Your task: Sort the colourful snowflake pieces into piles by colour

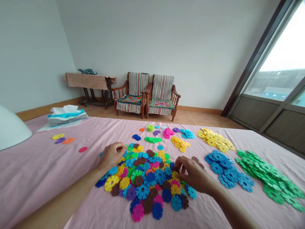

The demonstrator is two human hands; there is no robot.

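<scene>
A mixed heap of flat, notched plastic discs in many colours lies in front of me on the pink cloth. My left hand is at the heap's left rear edge. Its fingers are curled and pressed together, and anything between the fingertips is hidden. Over the right side of the heap is my right hand, fingers bent and thumb apart, close to a yellow disc and some dark blue ones. No disc is plainly held in it. Brown discs lie just behind my right hand, partly covered by it.
Sorted discs lie rightward: blue, green, yellow. Behind the heap are small groups, including pink and light orange. Leftward are a red disc, a tissue pack and a white rounded object.
</scene>
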